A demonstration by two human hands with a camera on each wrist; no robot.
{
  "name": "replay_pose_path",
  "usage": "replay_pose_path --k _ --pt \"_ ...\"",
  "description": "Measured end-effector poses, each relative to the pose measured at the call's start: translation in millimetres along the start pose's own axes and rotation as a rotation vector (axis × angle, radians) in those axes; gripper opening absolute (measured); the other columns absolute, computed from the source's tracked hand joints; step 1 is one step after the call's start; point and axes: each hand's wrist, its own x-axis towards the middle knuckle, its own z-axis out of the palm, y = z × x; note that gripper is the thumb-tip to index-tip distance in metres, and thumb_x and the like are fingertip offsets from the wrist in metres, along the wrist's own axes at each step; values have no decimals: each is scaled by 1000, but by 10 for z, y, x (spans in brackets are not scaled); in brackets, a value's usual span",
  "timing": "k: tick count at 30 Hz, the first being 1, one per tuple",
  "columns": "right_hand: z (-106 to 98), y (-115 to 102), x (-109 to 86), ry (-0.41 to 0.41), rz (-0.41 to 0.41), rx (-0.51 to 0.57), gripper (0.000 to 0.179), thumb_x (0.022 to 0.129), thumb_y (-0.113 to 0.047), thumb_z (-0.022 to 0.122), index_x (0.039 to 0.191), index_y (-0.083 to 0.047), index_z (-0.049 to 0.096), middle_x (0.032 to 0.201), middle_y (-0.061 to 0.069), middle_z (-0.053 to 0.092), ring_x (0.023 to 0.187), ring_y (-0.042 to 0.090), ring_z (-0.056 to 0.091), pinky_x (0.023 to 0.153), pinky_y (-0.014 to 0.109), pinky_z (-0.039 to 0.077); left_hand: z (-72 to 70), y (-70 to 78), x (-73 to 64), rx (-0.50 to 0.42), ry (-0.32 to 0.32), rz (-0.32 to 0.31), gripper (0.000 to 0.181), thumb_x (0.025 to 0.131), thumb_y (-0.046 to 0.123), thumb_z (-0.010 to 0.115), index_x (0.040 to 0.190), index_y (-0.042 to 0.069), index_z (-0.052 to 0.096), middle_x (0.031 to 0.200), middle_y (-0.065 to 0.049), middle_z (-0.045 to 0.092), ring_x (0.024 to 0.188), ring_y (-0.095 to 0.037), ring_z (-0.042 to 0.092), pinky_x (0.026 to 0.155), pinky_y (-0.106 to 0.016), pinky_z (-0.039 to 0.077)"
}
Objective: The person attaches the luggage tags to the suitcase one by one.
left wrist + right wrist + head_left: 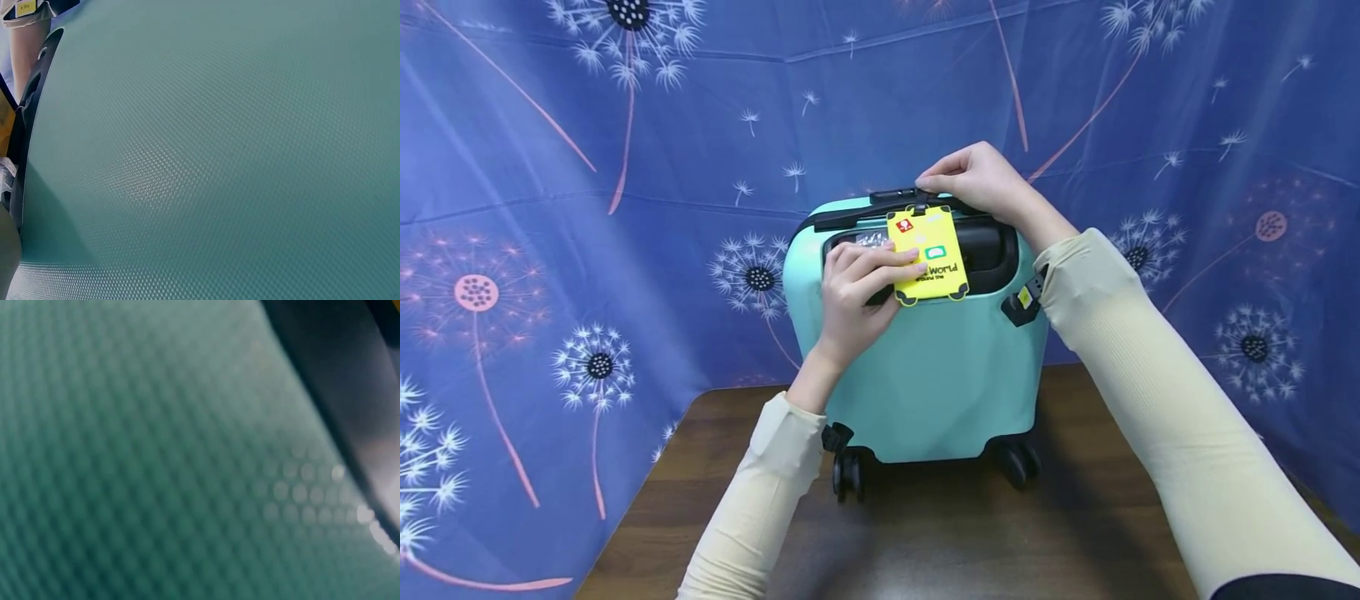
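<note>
A mint-green suitcase (pixel 940 375) stands upright, its textured shell (pixel 219 137) filling most of the left wrist view. Against its black upper recess hangs a yellow luggage tag (pixel 943 242) printed with "World". My left hand (pixel 859 287) grips the tag by its left side, fingers across the front. Up at the top edge, my right hand (pixel 988 185) pinches the tag's short black strap (pixel 921 205) beside the carry handle (pixel 891 197); its fingertips partly hide the strap. Blurred green shell (pixel 156 456) takes up most of the right wrist view.
The suitcase's black wheels (pixel 1017 462) rest on a brown wooden table (pixel 925 542). Close behind it hangs a blue dandelion-print cloth (pixel 880 108). Some clear plastic (pixel 872 239) shows in the recess by my left fingers.
</note>
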Motion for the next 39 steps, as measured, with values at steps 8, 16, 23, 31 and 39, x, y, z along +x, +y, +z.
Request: replay_pose_path --k 8,16,23,31,39 --pt "-38 55 -6 126 -95 -48 33 89 -36 62 110 -11 71 100 3 70 93 12 60 82 25 45 76 34 -3 2 -6 -41 22 81 3 64 99 12 74 103 -3 71 105 -21 60 95 -42 37" --pt "-170 172 -150 416 -210 -138 26 91 -29 61 102 -8 73 81 7 69 63 -2 53 58 18 38 164 40 -16 17 -53 -44 33 81 -1 60 111 9 69 116 -8 67 119 -24 55 106 -40 33" --pt "-321 378 -419 499 -224 -108 25 89 -28 64 97 -6 73 67 -19 61 57 -6 52 55 15 37 224 82 -62 -54 -13 -34 34 82 -2 61 115 2 64 117 -14 65 120 -28 54 111 -46 29" --pt "-371 586 -666 640 -315 -121 24 88 -24 65 95 -3 73 71 -30 52 55 -8 47 55 14 36 34 118 -177 -74 142 -163 33 82 -1 65 115 -3 58 108 -14 66 105 -25 58 102 -44 37" --pt "-311 733 -975 707 -335 -96 20 89 -17 64 95 -1 73 75 -26 52 59 -10 47 57 10 37 -439 117 -485 -60 186 -296 29 85 1 60 114 -5 59 111 -18 63 107 -30 56 96 -35 42"
